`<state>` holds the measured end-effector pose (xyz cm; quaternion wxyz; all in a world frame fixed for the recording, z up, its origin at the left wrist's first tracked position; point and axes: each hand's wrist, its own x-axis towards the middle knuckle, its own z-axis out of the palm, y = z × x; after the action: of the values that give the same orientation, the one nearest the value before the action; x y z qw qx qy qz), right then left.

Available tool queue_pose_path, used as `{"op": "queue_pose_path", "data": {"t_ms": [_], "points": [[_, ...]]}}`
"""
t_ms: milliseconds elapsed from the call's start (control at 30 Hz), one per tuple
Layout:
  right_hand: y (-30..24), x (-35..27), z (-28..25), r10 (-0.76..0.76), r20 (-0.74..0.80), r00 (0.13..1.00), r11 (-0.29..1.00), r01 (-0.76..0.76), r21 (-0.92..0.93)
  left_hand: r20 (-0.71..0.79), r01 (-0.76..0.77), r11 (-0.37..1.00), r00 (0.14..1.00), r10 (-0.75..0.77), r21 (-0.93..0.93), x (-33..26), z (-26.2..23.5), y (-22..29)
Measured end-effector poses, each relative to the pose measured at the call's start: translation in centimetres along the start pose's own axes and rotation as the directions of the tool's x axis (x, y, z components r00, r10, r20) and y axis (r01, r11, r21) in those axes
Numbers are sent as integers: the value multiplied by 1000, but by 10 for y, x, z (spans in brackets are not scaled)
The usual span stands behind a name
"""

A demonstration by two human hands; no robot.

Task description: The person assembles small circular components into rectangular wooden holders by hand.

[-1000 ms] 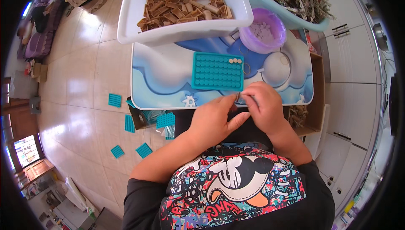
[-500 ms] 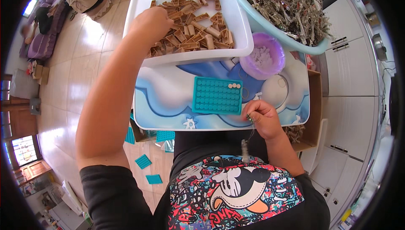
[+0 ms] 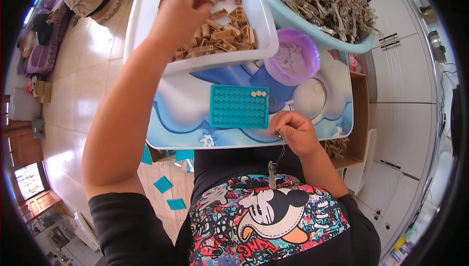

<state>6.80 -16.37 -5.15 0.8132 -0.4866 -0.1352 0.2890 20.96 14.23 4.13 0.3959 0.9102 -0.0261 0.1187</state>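
Note:
My left hand (image 3: 180, 16) is raised over a white tub (image 3: 141, 27) heaped with small brown plastic casings (image 3: 224, 36). Its fingers are curled together and slightly blurred, so whatever is in them is hidden. Near the table's front edge, my right hand (image 3: 300, 136) pinches a small circuit board (image 3: 280, 134) between thumb and fingers. Thin wires run down from it to a dangling clear plastic piece (image 3: 272, 174) in front of my shirt. Left of that hand lies a teal tray of round cells (image 3: 239, 114), with three white discs (image 3: 258, 93) at its upper right corner.
A purple-lined bowl (image 3: 312, 63) of white bits stands behind the tray. At the back right, a light-blue basin (image 3: 293, 17) is piled with clear wired parts (image 3: 317, 2). A cardboard box (image 3: 360, 119) sits right of the table (image 3: 185, 139). Teal pieces (image 3: 163, 184) lie on the floor.
My left hand has lifted from among the brown casings and moved right and up. My right hand still pinches the circuit board; the dangling piece has swung. The whole view has shifted slightly.

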Motion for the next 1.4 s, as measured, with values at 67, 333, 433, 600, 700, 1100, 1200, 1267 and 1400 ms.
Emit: {"op": "queue_pose_path", "data": {"t_ms": [67, 333, 433, 600, 700, 1100, 1200, 1267, 1400], "points": [[-5, 3, 2, -73, 26, 997, 997, 74, -14, -51, 61, 959, 996, -78, -276, -18, -8, 35], [-11, 11, 21, -136, -8, 991, 983, 134, -125, 435, 570, 289, 798, -418, -769, -164, 31, 69], [-9, 17, 35, -269, -38, 962, 903, 239, -358, 526, 587, 30, 747, -405, -809, -197, 51, 66], [-8, 23, 57, -410, -19, 912, 695, 300, -653, 633, 613, -166, 720, -286, -772, -213, 55, 67], [-5, 24, 58, -448, 40, 893, 593, 330, -734, 638, 616, -177, 710, -298, -768, -215, 53, 68], [-4, 23, 59, -469, 87, 879, 457, 326, -827, 647, 622, -184, 708, -285, -761, -218, 51, 67], [-3, 23, 60, -483, 84, 871, 431, 321, -843, 631, 628, -126, 707, -321, -768, -219, 53, 67], [-4, 23, 60, -473, 92, 876, 422, 318, -849, 618, 632, -82, 711, -335, -771, -220, 56, 65], [-3, 25, 58, -440, 150, 885, 439, 358, -824, 598, 638, -18, 712, -368, -770, -223, 58, 58]]}}
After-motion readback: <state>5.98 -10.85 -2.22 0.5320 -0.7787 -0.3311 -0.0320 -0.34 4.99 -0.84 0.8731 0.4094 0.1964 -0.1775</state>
